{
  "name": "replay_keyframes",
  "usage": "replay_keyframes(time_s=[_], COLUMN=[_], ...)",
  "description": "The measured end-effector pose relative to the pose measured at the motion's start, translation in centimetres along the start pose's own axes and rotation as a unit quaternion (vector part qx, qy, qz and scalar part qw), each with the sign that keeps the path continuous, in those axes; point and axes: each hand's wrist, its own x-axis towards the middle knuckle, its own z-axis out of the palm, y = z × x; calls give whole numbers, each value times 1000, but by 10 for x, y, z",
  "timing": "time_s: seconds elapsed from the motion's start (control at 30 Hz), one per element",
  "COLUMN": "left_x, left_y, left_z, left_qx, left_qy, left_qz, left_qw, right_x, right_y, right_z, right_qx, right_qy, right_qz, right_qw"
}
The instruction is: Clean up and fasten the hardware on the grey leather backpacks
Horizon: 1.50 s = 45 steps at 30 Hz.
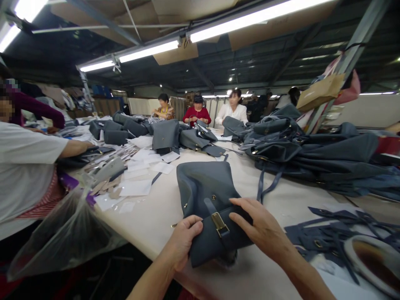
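A grey-blue leather bag [206,187] lies on the pale worktable [156,216] in front of me, its flap toward me with a gold clasp [220,225] on a strap. My left hand [184,241] grips the bag's near left edge, fingers curled over it. My right hand [262,227] rests on the flap's right side, its thumb and fingers pressing the leather beside the clasp.
A heap of the same grey bags [312,154] fills the right side, and loose straps [337,229] lie near right. White paper sheets [140,171] and more bags cover the left. A person in white [28,166] works at my left; three others sit at the far end.
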Motion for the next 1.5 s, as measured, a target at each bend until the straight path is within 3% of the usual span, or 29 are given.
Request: replay_keyframes(time_s=[0.1,0.17,0.2,0.27,0.33,0.37,0.4,0.6,0.7,0.77,0.93,1.33,1.5], left_x=[-6,-13,-16,-23,-26,-26,-24,1,13,19,20,12,11], left_y=[4,11,15,23,29,30,30,16,4,-3,-5,15,23], left_z=[-4,-6,-6,-2,4,8,12,29,38,44,42,26,25], left_qx=[60,206,312,524,650,675,680,537,534,528,458,498,509], left_qy=[-2,-6,-3,23,56,65,65,72,154,177,62,-42,-42], left_qz=[2,47,77,122,125,120,118,135,115,97,62,16,-4], left_qw=[998,977,947,842,747,725,721,830,823,825,885,866,860], right_x=[13,18,20,22,22,22,22,15,14,13,14,13,14], right_y=[-10,-14,-14,-11,-5,-1,3,28,35,39,46,45,46], right_z=[-6,-6,-4,1,9,13,17,33,36,36,35,33,33], right_qx=[25,48,63,113,180,213,244,383,422,431,423,418,422], right_qy=[-110,-187,-215,-240,-242,-241,-241,-240,-240,-237,-242,-245,-248], right_qz=[33,53,62,84,104,113,123,175,190,193,182,165,165], right_qw=[993,980,973,961,948,940,931,875,853,849,854,859,856])
